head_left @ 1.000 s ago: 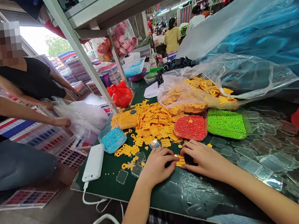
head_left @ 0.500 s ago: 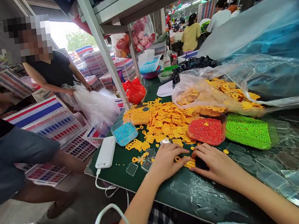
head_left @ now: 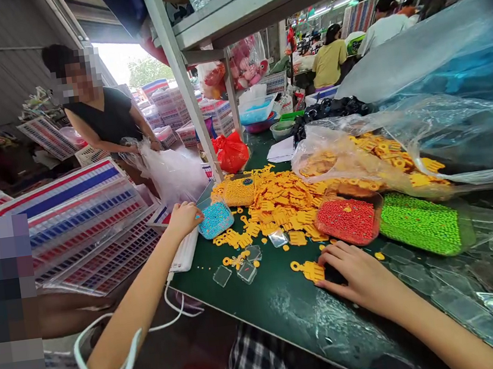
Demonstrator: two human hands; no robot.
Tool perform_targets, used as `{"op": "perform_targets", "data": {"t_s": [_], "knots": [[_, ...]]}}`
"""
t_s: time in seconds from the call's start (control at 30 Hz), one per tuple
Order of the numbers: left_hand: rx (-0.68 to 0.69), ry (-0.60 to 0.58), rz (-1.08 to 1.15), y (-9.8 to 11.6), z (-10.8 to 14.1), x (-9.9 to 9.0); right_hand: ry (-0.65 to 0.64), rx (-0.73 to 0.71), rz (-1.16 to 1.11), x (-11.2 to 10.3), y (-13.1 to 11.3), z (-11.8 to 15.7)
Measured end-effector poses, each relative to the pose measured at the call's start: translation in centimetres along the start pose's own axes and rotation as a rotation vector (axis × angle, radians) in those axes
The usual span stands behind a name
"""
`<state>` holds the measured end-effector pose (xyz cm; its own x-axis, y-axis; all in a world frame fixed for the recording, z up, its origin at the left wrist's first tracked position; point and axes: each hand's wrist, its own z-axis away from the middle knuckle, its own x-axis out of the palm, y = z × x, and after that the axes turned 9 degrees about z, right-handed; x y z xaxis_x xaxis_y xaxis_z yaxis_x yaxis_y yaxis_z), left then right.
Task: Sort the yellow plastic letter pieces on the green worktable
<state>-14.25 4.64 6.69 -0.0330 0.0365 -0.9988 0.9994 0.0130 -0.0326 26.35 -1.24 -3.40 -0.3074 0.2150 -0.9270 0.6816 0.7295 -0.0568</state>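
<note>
My right hand (head_left: 351, 270) grips the edge of a flat yellow-orange plastic piece (head_left: 312, 271) between thumb and fingers. The piece lies near the table's front, has a comb-like body and ends in a small ring on its left. My left hand (head_left: 183, 220) is at the near left rim of a clear tray of blue beads (head_left: 215, 219), its fingers bent and drawn together. What lies between those fingertips, if anything, is hidden. Under the left wrist is a white power bank (head_left: 185, 253). A heap of similar yellow pieces (head_left: 279, 198) spreads beyond both hands.
Trays of yellow beads (head_left: 239, 192), red beads (head_left: 347, 219) and green beads (head_left: 420, 224) stand around the heap. Clear plastic squares (head_left: 247, 273) lie on the green table. A shelf post (head_left: 187, 90) rises at the back. Beyond the table's left edge, a person (head_left: 106, 121) holds plastic bags beside stacked crates.
My left hand has left the yellow piece and moved left to the blue bead tray. My right hand stays on the piece. The view has shifted somewhat.
</note>
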Motion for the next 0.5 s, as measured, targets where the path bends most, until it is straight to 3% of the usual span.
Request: {"op": "perform_targets", "data": {"t_s": [0.27, 0.5], "knots": [[-0.016, -0.149, -0.1, 0.6, -2.3, 1.9, -0.037, -0.005, 0.026, -0.8, -0.2, -0.1], [-0.002, -0.102, -0.178, 1.4, -1.8, 1.2, -0.047, 0.036, 0.057, -1.1, -0.7, -0.5]]}}
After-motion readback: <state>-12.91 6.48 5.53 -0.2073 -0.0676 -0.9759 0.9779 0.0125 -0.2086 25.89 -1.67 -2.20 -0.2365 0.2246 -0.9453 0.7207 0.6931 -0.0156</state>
